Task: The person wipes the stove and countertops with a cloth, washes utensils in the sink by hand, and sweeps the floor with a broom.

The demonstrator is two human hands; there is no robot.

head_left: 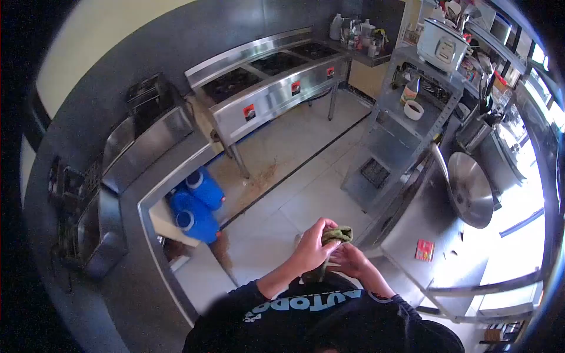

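A bunched green cloth (338, 235) is held in front of my chest in the head view. My left hand (316, 245) wraps round it from the left, thumb and fingers closed on its folds. Just below and to the right, my right hand (349, 260) meets the cloth's lower side, with its fingertips partly hidden behind my left hand. A darker length of the cloth hangs beneath my hands towards my black shirt (306, 315).
A steel stove (276, 94) stands ahead, with blue plastic containers (200, 212) on the floor to the left. At right are a metal shelf rack (385, 141) holding a rice cooker (442, 47), and a steel table (406, 241) with a wok (471, 191) and a red packet (424, 250).
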